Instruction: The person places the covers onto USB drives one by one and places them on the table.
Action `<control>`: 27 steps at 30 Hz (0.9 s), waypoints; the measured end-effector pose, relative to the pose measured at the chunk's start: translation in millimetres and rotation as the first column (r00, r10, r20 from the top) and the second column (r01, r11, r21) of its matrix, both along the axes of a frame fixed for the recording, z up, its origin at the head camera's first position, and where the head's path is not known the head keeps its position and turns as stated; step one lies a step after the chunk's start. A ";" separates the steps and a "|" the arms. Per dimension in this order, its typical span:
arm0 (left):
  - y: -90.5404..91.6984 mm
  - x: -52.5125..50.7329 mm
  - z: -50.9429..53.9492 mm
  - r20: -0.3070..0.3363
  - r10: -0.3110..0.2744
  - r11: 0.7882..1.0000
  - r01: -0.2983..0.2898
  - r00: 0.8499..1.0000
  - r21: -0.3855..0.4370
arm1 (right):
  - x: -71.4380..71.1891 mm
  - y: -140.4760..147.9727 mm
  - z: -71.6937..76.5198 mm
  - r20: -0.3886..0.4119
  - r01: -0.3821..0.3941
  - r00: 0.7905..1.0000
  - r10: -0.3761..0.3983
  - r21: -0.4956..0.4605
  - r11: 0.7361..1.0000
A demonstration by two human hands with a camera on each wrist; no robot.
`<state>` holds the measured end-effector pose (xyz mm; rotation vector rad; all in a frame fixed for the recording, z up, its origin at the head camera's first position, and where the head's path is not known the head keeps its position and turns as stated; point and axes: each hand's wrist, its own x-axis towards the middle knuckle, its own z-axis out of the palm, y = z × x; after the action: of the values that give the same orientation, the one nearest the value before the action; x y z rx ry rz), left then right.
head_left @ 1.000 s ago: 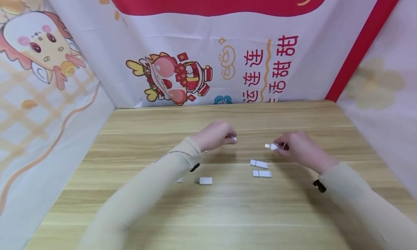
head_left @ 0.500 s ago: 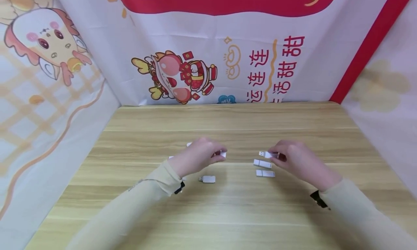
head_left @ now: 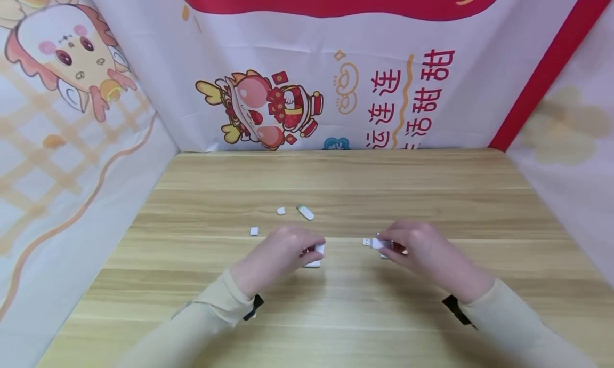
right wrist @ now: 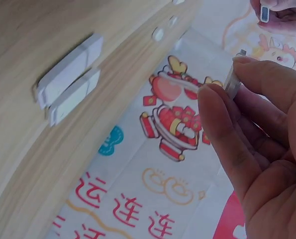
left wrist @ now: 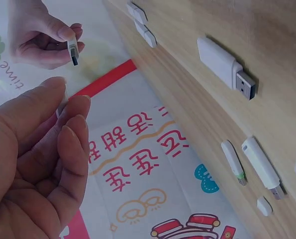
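Observation:
My left hand [head_left: 280, 256] pinches a small white USB stick cap [right wrist: 264, 13] between thumb and fingers; its hollow end shows in the right wrist view. Facing it across a gap, my right hand [head_left: 422, 250] grips an uncapped white USB stick [head_left: 378, 244], metal plug pointing left. Beneath the left hand on the table lies another uncapped USB stick [left wrist: 220, 62]. Two capped USB sticks [right wrist: 70, 67] lie side by side below the right hand, mostly covered by it in the head view.
Farther back on the wooden table [head_left: 336, 330] are a USB stick with a green band [head_left: 305, 213] and a loose white cap [head_left: 281, 211]. Another cap [head_left: 254, 231] lies left of the left hand. Printed cloth [head_left: 288, 37] hangs behind and at both sides.
Both hands have come nearer to me over the table, and the gap between them has narrowed slightly. The left still holds the cap, the right its USB stick.

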<state>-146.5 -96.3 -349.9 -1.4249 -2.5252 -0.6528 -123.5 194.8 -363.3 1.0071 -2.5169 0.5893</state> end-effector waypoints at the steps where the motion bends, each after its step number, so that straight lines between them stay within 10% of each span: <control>1: -1.0 1.7 -1.0 -0.006 0.001 1.000 -0.001 1.000 0.002 | 1.0 -2.3 -0.4 0.000 -0.003 1.000 0.003 0.003 1.000; 27: -13.0 30.9 -7.8 -0.089 0.007 0.989 0.006 0.996 0.150 | 23.4 -44.1 12.3 -0.062 -0.166 0.985 0.163 -0.037 0.985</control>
<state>-115.6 -109.4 -357.7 -1.3698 -2.3544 -0.7444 -100.1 150.6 -351.0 1.2068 -2.3752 0.6473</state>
